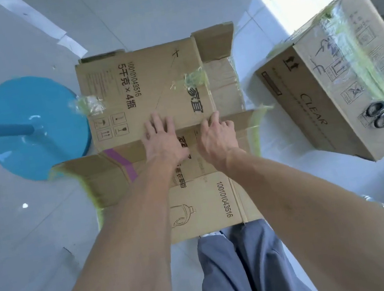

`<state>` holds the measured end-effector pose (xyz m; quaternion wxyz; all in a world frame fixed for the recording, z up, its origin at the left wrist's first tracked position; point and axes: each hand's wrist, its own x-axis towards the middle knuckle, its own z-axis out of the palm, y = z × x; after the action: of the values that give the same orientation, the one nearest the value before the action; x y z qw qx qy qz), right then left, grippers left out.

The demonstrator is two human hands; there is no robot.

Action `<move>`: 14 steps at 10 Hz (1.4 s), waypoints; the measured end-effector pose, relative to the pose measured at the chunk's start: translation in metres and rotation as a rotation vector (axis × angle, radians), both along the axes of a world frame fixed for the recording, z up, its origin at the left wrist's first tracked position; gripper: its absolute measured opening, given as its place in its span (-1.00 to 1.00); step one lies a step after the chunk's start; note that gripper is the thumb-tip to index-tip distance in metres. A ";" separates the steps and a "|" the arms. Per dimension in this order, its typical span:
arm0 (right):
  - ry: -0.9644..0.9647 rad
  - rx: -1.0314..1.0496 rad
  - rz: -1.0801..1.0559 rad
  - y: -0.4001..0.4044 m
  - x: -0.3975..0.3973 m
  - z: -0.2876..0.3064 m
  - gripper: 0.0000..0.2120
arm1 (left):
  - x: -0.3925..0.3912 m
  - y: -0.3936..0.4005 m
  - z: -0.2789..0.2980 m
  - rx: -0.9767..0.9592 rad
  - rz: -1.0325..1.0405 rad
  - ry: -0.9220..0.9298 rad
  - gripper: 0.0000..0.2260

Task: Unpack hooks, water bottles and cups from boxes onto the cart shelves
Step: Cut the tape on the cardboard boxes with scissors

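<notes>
Box (145, 90), flaps half open: my left hand (162, 139) presses flat, right hand (217, 136) pinches a flap edge; next I fold them back.

cardboard box (147, 87) | brown, on floor | flaps partly open (tape torn) | contents hidden

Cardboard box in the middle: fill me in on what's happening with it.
A person stands over the cardboard box on the floor, both hands at its top flaps. The left hand lies flat on a flap; the right hand curls its fingers over a flap edge. Contents aren't visible. A second, taped box with scissors on it sits alongside.
</notes>
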<state>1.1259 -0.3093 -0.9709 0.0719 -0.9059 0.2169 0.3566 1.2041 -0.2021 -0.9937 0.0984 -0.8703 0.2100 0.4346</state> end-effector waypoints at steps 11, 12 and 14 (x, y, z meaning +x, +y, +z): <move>0.182 0.925 -1.656 0.046 0.051 0.117 -0.60 | 0.091 0.023 0.127 -0.303 0.470 -0.406 -0.58; -0.035 0.988 -1.758 0.047 0.042 0.114 -0.54 | 0.083 0.029 0.124 -0.373 0.448 -0.365 -0.64; -0.463 0.367 -1.606 0.026 0.067 0.126 -0.68 | 0.062 0.039 0.123 -0.316 0.369 -0.322 -0.63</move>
<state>1.1930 -0.2837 -0.8454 0.4910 -0.5014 0.7116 0.0327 1.2659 -0.1629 -0.8702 -0.0871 -0.9561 0.0950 0.2631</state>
